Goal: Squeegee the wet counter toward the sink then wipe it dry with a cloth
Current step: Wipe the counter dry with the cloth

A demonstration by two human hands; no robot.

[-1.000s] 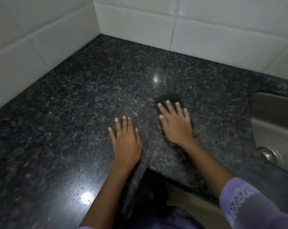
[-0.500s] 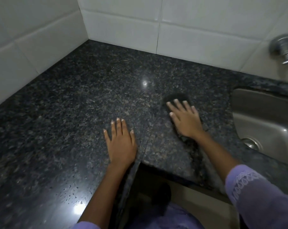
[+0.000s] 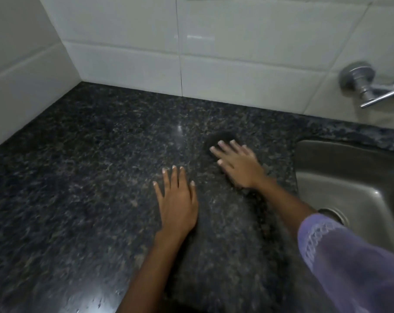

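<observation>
Place: domestic kitchen.
Evidence: dark granite counter [image 3: 83,177], inset steel sink [image 3: 349,190], wall-mounted tap [image 3: 369,86], white tiled walls [image 3: 236,53].

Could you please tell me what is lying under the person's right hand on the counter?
A dark cloth shows past the fingers of the right hand, pressed flat on the granite counter. The hand covers the rest of it, so its full shape stays hidden.

Single head view, close above counter [image 3: 83,177], facing down (toward tiled corner)
</observation>
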